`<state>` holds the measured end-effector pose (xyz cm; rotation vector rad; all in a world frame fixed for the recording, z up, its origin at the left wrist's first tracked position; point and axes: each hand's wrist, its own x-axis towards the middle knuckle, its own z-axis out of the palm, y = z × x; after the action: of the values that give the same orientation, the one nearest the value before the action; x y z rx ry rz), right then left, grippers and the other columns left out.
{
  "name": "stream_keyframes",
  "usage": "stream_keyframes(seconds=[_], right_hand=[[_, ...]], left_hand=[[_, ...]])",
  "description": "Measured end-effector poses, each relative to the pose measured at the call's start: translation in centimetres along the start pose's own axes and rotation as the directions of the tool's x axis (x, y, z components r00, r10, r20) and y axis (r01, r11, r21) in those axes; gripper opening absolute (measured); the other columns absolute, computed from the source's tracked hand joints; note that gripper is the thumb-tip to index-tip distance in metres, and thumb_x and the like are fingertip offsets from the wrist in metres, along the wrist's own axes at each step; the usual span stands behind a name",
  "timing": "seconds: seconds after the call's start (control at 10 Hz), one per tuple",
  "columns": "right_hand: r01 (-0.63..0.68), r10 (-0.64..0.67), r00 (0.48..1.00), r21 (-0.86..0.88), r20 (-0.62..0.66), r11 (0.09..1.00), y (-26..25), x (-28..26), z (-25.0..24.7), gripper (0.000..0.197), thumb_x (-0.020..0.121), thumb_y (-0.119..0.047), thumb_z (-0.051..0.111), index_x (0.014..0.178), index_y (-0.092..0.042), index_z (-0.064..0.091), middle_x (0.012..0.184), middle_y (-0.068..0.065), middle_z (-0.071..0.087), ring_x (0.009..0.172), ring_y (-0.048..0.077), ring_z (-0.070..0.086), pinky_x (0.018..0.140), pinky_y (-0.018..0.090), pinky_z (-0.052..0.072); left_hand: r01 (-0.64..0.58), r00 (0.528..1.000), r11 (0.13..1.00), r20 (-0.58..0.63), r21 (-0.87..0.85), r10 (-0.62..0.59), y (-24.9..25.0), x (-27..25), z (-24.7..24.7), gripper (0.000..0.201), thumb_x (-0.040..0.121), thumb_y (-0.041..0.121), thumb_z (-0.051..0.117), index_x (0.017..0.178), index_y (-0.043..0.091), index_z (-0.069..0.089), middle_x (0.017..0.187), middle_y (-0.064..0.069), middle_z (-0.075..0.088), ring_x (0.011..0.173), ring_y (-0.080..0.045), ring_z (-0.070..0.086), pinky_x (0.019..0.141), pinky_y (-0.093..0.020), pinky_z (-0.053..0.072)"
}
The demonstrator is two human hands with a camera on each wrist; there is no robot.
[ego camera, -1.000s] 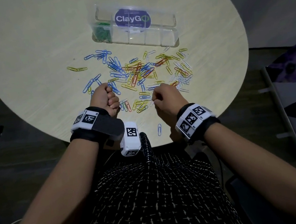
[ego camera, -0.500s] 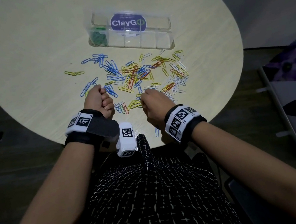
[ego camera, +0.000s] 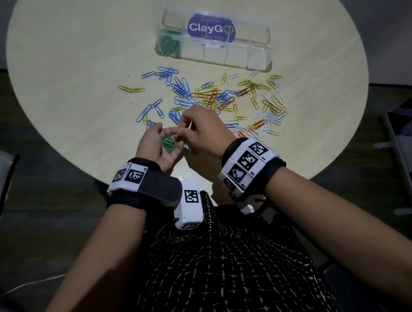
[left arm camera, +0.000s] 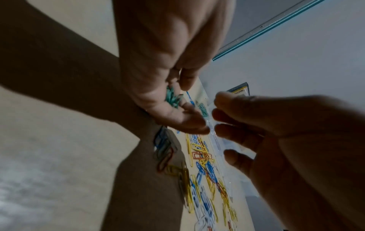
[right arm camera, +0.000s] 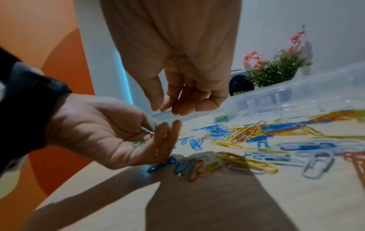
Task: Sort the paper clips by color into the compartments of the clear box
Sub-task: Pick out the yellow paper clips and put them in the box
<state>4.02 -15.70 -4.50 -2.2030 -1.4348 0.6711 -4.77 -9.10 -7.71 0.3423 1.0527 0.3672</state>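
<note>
While the person's patterned dark garment (ego camera: 217, 274) fills the near edge of the head view, both hands hover above the round pale wooden table (ego camera: 66, 69) at its six o'clock edge. The left hand (ego camera: 156, 147) is turned palm up and cupped, cradling a small heap of green paper clips (ego camera: 169, 143); its fingers hide part of the heap in the wrist views. The right hand (ego camera: 202, 132) sits just beside it toward three o'clock, fingers curled with the tips pinched together over the left palm; whether a clip is between them is too small and blurred to tell. Beyond the hands, the loose spread of blue, yellow, red and white paper clips (ego camera: 217, 98) lies mid-table, partly covered by the right hand. Farther, toward one o'clock, stands the clear plastic compartment box (ego camera: 258, 49), its labelled lid raised; green clips (ego camera: 169, 45) fill its leftmost compartment, the other compartments' contents unclear.
</note>
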Motion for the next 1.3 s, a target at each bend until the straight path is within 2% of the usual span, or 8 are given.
stream_keyframes(seconds=[0.1, 0.2, 0.4, 0.6, 0.8, 1.0, 1.2, 1.3], right_hand=[[-0.063, 0.063, 0.998, -0.03, 0.014, 0.998, 1.1, 0.1, 0.5, 0.013, 0.088, -0.01, 0.056, 0.091, 0.001, 0.062, 0.101, 0.016, 0.064, 0.097, 0.029, 0.057, 0.082, 0.034, 0.042], [-0.044, 0.063, 0.989, -0.139, 0.132, 0.989, 2.3, -0.4, 1.3, 0.013, 0.088, -0.009, 0.056, 0.095, 0.0, 0.06, 0.105, 0.016, 0.061, 0.099, 0.029, 0.055, 0.082, 0.033, 0.042], [-0.093, 0.111, 0.991, -0.204, 0.079, 0.975, 4.0, -0.1, 0.4, 0.015, 0.089, -0.004, 0.052, 0.099, 0.001, 0.062, 0.111, 0.017, 0.059, 0.105, 0.03, 0.055, 0.085, 0.031, 0.041], [-0.095, 0.12, 0.99, -0.279, 0.075, 0.956, 3.3, 0.1, 1.1, 0.022, 0.089, -0.016, 0.056, 0.106, -0.003, 0.06, 0.115, 0.016, 0.056, 0.109, 0.031, 0.051, 0.093, 0.039, 0.043], [-0.143, 0.172, 0.983, -0.327, 0.061, 0.934, 3.5, 0.1, 1.3, 0.02, 0.087, 0.001, 0.048, 0.104, 0.001, 0.059, 0.116, 0.02, 0.054, 0.109, 0.034, 0.052, 0.087, 0.039, 0.044], [-0.168, 0.184, 0.983, -0.374, 0.006, 0.912, 4.1, -0.3, 0.8, 0.022, 0.093, -0.012, 0.048, 0.11, -0.001, 0.057, 0.119, 0.017, 0.054, 0.112, 0.034, 0.051, 0.09, 0.039, 0.041], [-0.132, 0.18, 0.981, -0.443, 0.067, 0.887, 4.2, -0.8, 1.1, 0.025, 0.089, -0.008, 0.049, 0.113, -0.003, 0.053, 0.121, 0.015, 0.051, 0.116, 0.033, 0.046, 0.095, 0.041, 0.037], [-0.117, 0.159, 0.984, -0.386, 0.078, 0.915, 4.2, -0.9, 1.0, 0.02, 0.087, -0.006, 0.048, 0.106, -0.004, 0.053, 0.115, 0.015, 0.055, 0.11, 0.033, 0.049, 0.092, 0.04, 0.039]], left_hand=[[0.021, 0.999, 0.998, -0.029, 0.053, -0.02, 0.6, -0.2, -1.2, 0.042, 0.101, 0.028, 0.027, 0.062, 0.016, 0.035, 0.029, 0.006, 0.035, 0.021, -0.006, 0.033, 0.027, -0.008, 0.022], [0.019, 0.998, 0.999, -0.053, 0.032, -0.018, 1.2, -0.3, -2.4, 0.039, 0.099, 0.024, 0.029, 0.061, 0.018, 0.03, 0.029, 0.007, 0.028, 0.021, -0.006, 0.024, 0.026, -0.009, 0.014], [0.007, 0.996, 1.0, -0.088, -0.013, -0.009, 1.2, -0.4, -3.4, 0.039, 0.098, 0.025, 0.031, 0.061, 0.019, 0.032, 0.03, 0.009, 0.027, 0.021, -0.006, 0.022, 0.027, -0.01, 0.012], [0.007, 0.997, 1.0, -0.077, -0.017, -0.008, 1.3, -0.2, -3.0, 0.037, 0.098, 0.024, 0.031, 0.061, 0.018, 0.033, 0.03, 0.007, 0.028, 0.021, -0.005, 0.022, 0.025, -0.011, 0.013], [0.006, 0.997, 1.0, -0.083, -0.03, -0.008, 1.4, -0.2, -3.1, 0.038, 0.098, 0.024, 0.032, 0.061, 0.018, 0.034, 0.03, 0.008, 0.028, 0.021, -0.006, 0.023, 0.025, -0.01, 0.014], [0.002, 0.996, 1.0, -0.087, -0.028, -0.005, 1.5, 0.0, -2.9, 0.038, 0.099, 0.025, 0.032, 0.061, 0.018, 0.033, 0.03, 0.008, 0.028, 0.021, -0.006, 0.023, 0.025, -0.01, 0.014], [0.011, 0.997, 1.0, -0.082, -0.008, -0.012, 1.4, 0.2, -2.6, 0.038, 0.098, 0.024, 0.032, 0.061, 0.018, 0.033, 0.031, 0.008, 0.028, 0.021, -0.005, 0.022, 0.026, -0.009, 0.014], [0.009, 0.997, 1.0, -0.079, 0.003, -0.008, 1.5, 0.3, -2.5, 0.038, 0.098, 0.025, 0.031, 0.061, 0.018, 0.033, 0.03, 0.008, 0.029, 0.021, -0.005, 0.023, 0.026, -0.009, 0.014]])
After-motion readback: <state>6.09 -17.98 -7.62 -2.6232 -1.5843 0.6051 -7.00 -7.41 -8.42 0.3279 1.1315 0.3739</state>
